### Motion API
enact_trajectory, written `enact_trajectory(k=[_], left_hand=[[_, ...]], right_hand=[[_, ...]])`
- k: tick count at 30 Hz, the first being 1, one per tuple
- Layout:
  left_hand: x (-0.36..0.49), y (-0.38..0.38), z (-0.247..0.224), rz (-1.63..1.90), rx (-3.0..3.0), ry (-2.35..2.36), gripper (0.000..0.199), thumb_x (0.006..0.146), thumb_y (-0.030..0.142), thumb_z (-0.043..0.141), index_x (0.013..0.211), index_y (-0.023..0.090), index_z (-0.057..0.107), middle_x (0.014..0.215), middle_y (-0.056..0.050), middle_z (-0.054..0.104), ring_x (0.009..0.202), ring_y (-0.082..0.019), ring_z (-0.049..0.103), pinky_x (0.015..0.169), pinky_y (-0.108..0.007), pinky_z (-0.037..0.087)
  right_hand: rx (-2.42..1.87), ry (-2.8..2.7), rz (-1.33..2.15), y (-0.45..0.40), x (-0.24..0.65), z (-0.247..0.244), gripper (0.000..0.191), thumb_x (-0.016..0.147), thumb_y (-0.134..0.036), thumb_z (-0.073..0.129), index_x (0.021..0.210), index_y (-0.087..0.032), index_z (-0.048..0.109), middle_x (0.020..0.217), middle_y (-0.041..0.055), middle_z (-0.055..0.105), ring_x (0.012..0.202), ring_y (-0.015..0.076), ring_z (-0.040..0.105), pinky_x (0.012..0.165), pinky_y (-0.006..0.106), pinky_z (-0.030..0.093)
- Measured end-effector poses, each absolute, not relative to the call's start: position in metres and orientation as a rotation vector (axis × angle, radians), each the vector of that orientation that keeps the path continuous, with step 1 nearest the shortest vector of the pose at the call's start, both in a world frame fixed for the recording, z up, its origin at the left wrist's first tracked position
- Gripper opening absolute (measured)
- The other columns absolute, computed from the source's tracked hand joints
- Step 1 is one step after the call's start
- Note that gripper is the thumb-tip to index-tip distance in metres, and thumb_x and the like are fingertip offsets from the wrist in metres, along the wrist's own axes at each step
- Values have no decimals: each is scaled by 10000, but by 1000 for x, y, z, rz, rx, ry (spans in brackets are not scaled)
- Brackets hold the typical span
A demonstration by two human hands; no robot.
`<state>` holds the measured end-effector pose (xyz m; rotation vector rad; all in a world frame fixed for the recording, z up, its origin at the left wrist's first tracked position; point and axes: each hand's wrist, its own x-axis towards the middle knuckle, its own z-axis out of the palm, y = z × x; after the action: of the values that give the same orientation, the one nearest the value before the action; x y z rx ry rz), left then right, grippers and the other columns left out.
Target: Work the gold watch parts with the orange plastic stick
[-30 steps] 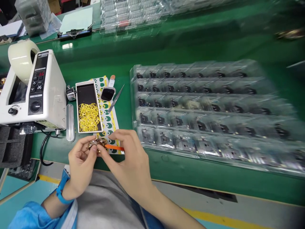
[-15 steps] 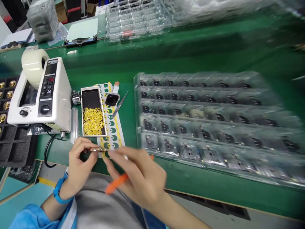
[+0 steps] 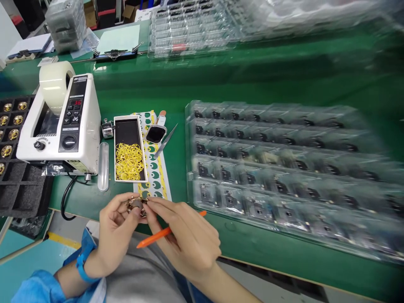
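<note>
In front of my body my left hand (image 3: pixel 112 237) pinches a small round gold-coloured metal part (image 3: pixel 137 205) between thumb and fingers. An orange pen-like stick (image 3: pixel 152 239) lies across the palm of my right hand (image 3: pixel 192 240), tucked under its curled fingers. The thumb and index tips of that hand touch the right edge of the metal part. Whether they grip something small there, I cannot tell. Just beyond the hands is a white-rimmed box (image 3: pixel 146 168) of yellow rings (image 3: pixel 128 163), on a sheet with yellow and green cut-outs (image 3: pixel 154 176).
A white tape dispenser (image 3: pixel 91 113) stands left, beside a black foam tray (image 3: pixel 23 185) holding gold parts. Tweezers (image 3: pixel 166 141) and a smartwatch (image 3: pixel 156 134) lie near the box. A large clear tray (image 3: pixel 227 158) of dark parts covers the right side.
My left hand has turned the metal part, so its round face shows instead of its thin edge. My right hand's fingertips have come against it. The view has shifted slightly.
</note>
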<state>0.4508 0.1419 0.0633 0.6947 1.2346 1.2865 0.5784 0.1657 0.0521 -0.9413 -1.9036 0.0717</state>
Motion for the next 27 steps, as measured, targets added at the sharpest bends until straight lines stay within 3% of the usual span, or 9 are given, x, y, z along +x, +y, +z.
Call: enact_trajectory(k=[6,9,11,14,19,27], left_hand=[[448,139,59,1264,720,1235,318,766,409,796,816,169,594,589,40,659,523,-65,580,537,-133,504],[445,140,62,1196,732,1238,310,790,386,771,953,168,624,577,36,667,496,-94,601,511,-180,557],[445,140,66,1182,802,1242,271,821,325,738,1022,162,657,615,13,703,561,-124,670,594,-220,607],[446,141,68,1221,915,1245,160,844,210,683,997,166,700,680,-9,750,652,-136,728,679,-201,612],[446,141,68,1274,987,1286,182,833,114,636,977,180,725,666,15,748,629,-115,726,659,-161,597],[447,141,68,1259,1054,1379,160,822,145,647,953,166,737,647,-5,742,597,-151,715,598,-203,600]], right_hand=[[-845,-1936,36,164,580,43,247,870,-56,614,1100,-137,653,888,138,773,676,203,714,551,297,552],[-820,-1987,50,168,584,43,276,882,-64,580,1136,-149,648,906,133,773,673,206,719,539,302,551],[-808,-1998,52,171,586,44,292,887,-63,563,1152,-156,643,916,132,773,668,203,718,538,300,551],[-760,-2012,24,175,588,46,275,895,-70,554,1143,-148,643,905,134,773,660,204,709,516,300,537],[-646,-2108,-5,183,591,51,171,928,-64,519,1039,-110,641,894,155,768,610,194,671,505,305,518],[-651,-2090,-64,183,590,50,119,944,-79,532,1006,-108,630,850,148,765,635,189,677,507,293,521]])
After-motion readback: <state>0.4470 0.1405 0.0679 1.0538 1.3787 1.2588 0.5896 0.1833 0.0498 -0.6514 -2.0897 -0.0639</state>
